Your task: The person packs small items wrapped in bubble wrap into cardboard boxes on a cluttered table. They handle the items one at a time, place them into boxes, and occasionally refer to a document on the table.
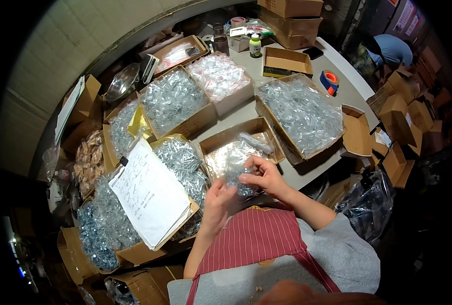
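Between my hands is a small clear plastic bag [243, 190] with grey-blue metal pieces in it. My left hand [219, 201] grips its left side, thumb on top. From the right, my right hand [267, 178] pinches the upper part with bent fingers. The bag is partly covered by my fingers, and its contents are too small to name. Just beyond lies an open cardboard box [205, 144] with clear plastic bags [246, 147] inside. My hands are over the near edge of this box.
Left of me, a clipboard with papers [147, 195] rests on heaped bags of metal parts [182, 165]. Further open boxes of bagged parts [177, 99] [299, 114] stand across the table [355, 84]. Tape rolls [329, 81] and a bottle [255, 47] lie beyond. At far right, a person [391, 50] bends over near cardboard boxes.
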Available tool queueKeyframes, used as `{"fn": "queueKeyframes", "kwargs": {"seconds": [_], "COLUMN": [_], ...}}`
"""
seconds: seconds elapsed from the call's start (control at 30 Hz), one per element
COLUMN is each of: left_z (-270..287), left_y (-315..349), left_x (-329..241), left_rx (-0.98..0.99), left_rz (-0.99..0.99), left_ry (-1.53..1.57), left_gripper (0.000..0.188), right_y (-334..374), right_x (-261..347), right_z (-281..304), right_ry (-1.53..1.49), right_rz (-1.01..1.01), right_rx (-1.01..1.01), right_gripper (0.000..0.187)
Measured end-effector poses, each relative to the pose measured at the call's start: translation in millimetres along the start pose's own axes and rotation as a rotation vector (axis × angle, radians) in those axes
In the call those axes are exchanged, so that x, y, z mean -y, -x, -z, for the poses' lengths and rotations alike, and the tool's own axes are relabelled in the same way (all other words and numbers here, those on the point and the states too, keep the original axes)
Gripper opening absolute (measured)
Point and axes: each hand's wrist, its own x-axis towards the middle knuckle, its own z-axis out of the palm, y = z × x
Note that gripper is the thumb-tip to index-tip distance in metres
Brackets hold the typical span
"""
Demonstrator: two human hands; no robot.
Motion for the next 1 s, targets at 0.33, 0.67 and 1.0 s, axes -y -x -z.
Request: {"fn": "queueKeyframes", "kwargs": {"seconds": [0.33, 0.67, 1.0], "left_z": [-14.1, 6.5, 17.5], "left_y": [11.3, 7.5, 6.1], "left_x": [-12.3, 2.7, 6.2], "left_rx": [-0.083, -0.097, -0.107], "left_rz": [-0.070, -0.135, -0.149], "left_ry": [-0.160, -0.147, -0.098], "left_gripper": [0.043, 0.051, 0.053], "right_y": [4.2, -1.0, 12.0], "right_x": [8.6, -26.0, 9.2], "right_z": [10.8, 16.1, -9.4], "right_ry": [-0.073, -0.018, -0.188], "right_rz": [-0.255, -0.063, -0.248], "right_rx": [0.291, 0.030, 0.058], "right_gripper": [0.034, 0.022, 0.039]}}
